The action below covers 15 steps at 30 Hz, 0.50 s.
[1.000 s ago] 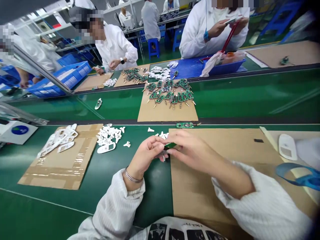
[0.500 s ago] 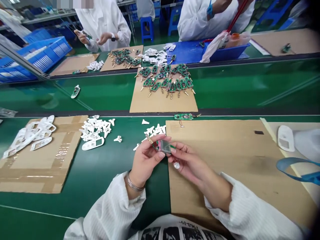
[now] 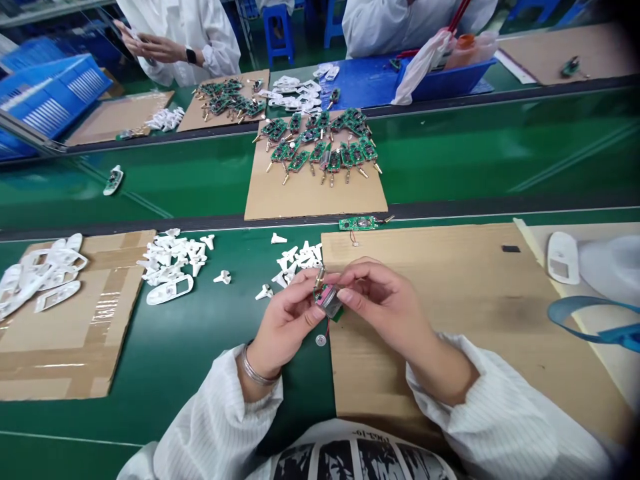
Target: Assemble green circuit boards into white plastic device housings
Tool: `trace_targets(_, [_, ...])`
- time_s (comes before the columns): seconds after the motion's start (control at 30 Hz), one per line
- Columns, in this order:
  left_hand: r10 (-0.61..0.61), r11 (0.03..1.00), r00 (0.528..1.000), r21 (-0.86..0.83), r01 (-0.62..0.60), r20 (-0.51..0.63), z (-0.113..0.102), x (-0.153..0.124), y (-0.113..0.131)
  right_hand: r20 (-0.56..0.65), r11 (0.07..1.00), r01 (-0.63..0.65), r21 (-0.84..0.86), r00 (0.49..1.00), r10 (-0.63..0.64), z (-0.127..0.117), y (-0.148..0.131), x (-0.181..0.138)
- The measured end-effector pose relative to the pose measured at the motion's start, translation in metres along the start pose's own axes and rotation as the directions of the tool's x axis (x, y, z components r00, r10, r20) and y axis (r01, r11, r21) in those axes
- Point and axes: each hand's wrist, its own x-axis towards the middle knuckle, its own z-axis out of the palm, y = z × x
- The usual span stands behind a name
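Observation:
A small green circuit board [image 3: 329, 301] with a grey display is held up between my hands. My left hand [image 3: 287, 320] pinches its left side, the thumb at the lower edge. At the top of the board a brass-coloured probe tip [image 3: 319, 279] sticks up. My right hand [image 3: 383, 300] is closed on the display's right edge with thumb and fingertips; the fingers hide part of the board. From the underside a small round disc [image 3: 321, 340] hangs on a red wire. Behind my hands lies another circuit board [image 3: 358, 223] at the table's back edge.
White plastic pieces [image 3: 175, 257] lie in piles left of my hands. White shells [image 3: 45, 273] rest on a taped cardboard sheet [image 3: 95, 333]. A cardboard mat [image 3: 450, 320] lies under my right arm. Ahead, several circuit boards [image 3: 320, 150] sit on cardboard. Two co-workers sit opposite.
The board has turned in my hands, so its probe tip now points up and the disc hangs free below. My right hand has shifted higher on the display. The view has moved slightly.

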Motion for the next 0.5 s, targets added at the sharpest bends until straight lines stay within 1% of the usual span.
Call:
trace_targets(0.07, [0.022,0.997,0.999,0.072,-0.025,0.038,-0.003,0.000,0.001,0.002,0.999,-0.041,0.028,0.999,0.041,0.000,0.001,0.001])
trace_targets(0.13, [0.038,0.990,0.998,0.134,-0.045,0.053,-0.005,0.001,0.002,0.016,0.998,-0.067,0.021,0.998,0.066,-0.001,0.000,0.002])
trace_targets(0.23, [0.030,0.977,0.998,0.208,-0.041,0.054,-0.003,0.000,0.004,0.065,0.996,-0.071,-0.049,0.995,0.074,-0.001,-0.003,0.002])
trace_targets(0.3, [0.008,0.981,1.000,0.192,-0.009,0.005,0.003,-0.003,0.006,0.083,0.990,-0.012,-0.144,0.996,0.024,0.000,-0.006,-0.001])
trace_targets(0.37, [0.001,0.995,0.994,0.098,0.010,-0.107,0.012,-0.005,0.005,0.053,0.959,0.096,-0.268,0.995,-0.085,0.001,-0.007,-0.006])
trace_targets(0.43, [-0.017,0.999,0.984,0.024,0.021,-0.178,0.019,-0.006,0.001,0.026,0.918,0.191,-0.348,0.981,-0.194,0.000,0.001,-0.010])
trace_targets(0.5, [-0.005,1.000,0.972,0.016,0.009,-0.234,0.022,-0.006,-0.002,-0.008,0.916,0.187,-0.356,0.979,-0.203,-0.002,0.015,-0.011])
